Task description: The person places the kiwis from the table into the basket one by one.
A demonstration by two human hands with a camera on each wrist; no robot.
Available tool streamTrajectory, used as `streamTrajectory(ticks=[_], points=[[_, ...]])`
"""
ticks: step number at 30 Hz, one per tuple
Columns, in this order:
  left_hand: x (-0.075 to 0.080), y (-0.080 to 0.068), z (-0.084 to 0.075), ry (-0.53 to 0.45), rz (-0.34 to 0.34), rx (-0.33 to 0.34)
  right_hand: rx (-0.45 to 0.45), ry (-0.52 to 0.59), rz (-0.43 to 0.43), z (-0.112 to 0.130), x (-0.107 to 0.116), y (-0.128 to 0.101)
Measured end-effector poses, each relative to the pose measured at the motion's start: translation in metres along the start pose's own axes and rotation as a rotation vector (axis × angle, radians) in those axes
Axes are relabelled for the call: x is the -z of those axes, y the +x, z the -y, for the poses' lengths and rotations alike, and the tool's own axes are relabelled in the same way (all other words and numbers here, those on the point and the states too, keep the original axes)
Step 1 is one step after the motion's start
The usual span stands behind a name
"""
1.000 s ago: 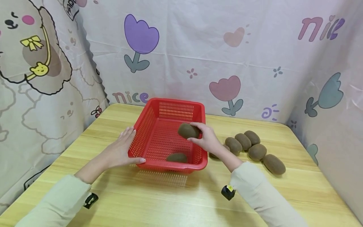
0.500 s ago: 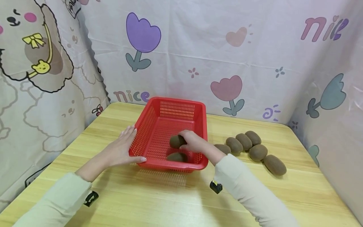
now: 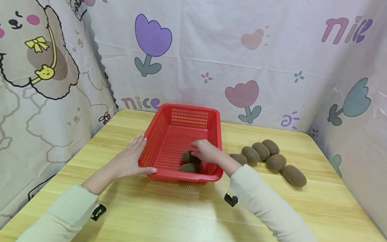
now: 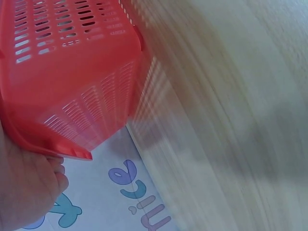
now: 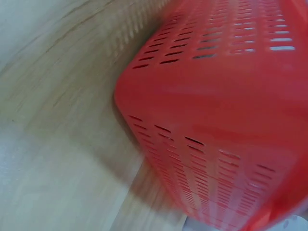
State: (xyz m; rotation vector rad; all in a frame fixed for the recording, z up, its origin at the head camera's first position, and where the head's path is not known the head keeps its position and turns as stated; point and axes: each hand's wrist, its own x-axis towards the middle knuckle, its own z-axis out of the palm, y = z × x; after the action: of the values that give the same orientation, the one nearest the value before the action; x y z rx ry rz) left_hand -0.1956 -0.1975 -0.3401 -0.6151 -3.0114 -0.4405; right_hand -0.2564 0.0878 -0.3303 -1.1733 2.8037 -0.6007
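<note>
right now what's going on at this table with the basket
A person is putting fuzzy brown kiwifruits into a red slotted plastic basket on the pale wooden table. The left hand rests flat against the basket's left wall. The right hand is down inside, holding one kiwi beside another on the basket floor. Five more kiwis lie on the table to the right.

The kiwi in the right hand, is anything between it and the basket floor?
Nothing visible. The right hand holds the kiwi low inside the basket, just behind the other kiwi lying near the front wall; whether they touch is unclear.
</note>
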Motion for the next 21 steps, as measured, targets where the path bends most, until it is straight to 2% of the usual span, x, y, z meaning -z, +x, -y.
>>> streamTrajectory(ticks=[6,13,16,21], points=[[0.001,0.000,-0.001,-0.008,-0.002,0.006,-0.009,0.055,-0.187,0.001,0.010,-0.014],[0.000,0.002,-0.002,-0.010,-0.010,0.001,-0.032,0.136,-0.405,-0.007,0.018,-0.040],[0.000,0.001,-0.002,-0.018,-0.015,0.000,-0.051,0.155,-0.496,-0.015,0.018,-0.053],[0.001,0.000,-0.003,-0.023,-0.025,-0.004,-0.033,0.138,-0.669,-0.032,0.009,-0.070]])
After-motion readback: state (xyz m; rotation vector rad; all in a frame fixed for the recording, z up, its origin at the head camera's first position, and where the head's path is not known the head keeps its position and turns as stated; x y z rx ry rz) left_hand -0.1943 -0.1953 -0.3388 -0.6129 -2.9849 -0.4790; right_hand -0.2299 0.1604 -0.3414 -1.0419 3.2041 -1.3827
